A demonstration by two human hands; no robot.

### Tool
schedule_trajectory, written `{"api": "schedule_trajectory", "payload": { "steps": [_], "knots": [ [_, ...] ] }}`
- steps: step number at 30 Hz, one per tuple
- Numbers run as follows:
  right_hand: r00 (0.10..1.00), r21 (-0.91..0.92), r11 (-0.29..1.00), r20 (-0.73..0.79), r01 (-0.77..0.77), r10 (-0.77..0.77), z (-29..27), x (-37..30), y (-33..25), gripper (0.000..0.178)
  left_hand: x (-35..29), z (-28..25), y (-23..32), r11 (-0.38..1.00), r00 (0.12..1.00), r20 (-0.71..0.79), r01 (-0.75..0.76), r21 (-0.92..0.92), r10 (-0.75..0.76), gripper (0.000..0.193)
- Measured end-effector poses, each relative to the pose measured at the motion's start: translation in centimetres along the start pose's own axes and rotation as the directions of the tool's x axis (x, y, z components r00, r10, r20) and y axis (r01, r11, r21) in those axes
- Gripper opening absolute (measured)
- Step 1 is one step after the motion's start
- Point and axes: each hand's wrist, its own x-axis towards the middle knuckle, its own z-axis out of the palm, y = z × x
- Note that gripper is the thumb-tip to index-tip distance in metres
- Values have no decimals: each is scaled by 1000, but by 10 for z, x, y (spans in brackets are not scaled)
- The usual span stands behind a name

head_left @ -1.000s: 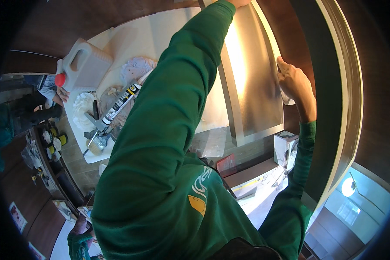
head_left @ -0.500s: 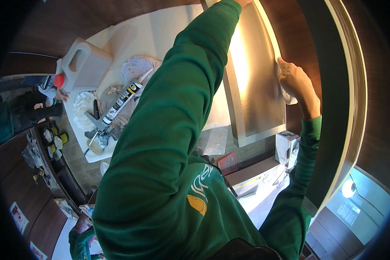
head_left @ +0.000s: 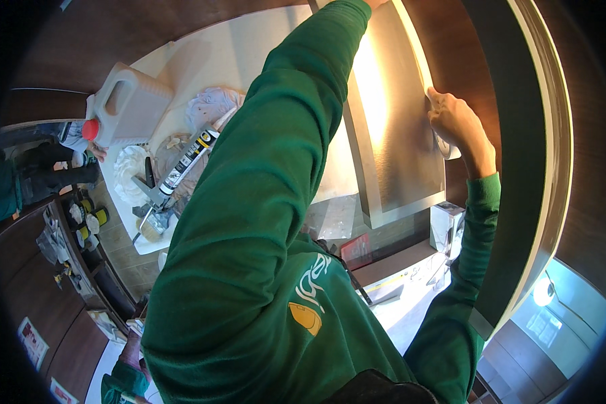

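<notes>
A brushed metal panel (head_left: 397,135) stands in front of me, against dark wood. My right hand (head_left: 454,121) presses on the panel's right edge, with a white cloth (head_left: 449,149) showing under the palm. My left arm, in a green sleeve (head_left: 296,128), stretches up along the panel's left side. Only a sliver of my left hand (head_left: 376,3) shows at the top rim of the picture, so its grip is hidden.
On the white counter (head_left: 249,47) to the left are a white plastic jug with a red cap (head_left: 124,101), a sealant tube in a caulking gun (head_left: 185,161) and crumpled white rags (head_left: 129,170). A small white box (head_left: 446,227) sits below the panel. Another person's hand (head_left: 129,350) is at the lower left.
My right hand has stayed at the panel's right edge, shifting only slightly. The white cloth under the palm now shows more. My left arm stays raised.
</notes>
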Motion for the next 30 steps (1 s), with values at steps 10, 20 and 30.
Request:
{"api": "schedule_trajectory", "payload": {
  "steps": [10,20,30],
  "knots": [
    [990,-20,996,116,-84,86,-15,-1,-16,34,-7,12,-13,994,991,-74,-114,0,113,45],
    [997,-15,998,58,-57,58,-8,1,-12,33,-12,27,-33,946,954,23,-294,-134,300,70],
    [998,185,981,-26,-53,59,-10,-21,-9,46,-19,14,-16,926,940,87,-303,-226,329,84]
  ]
}}
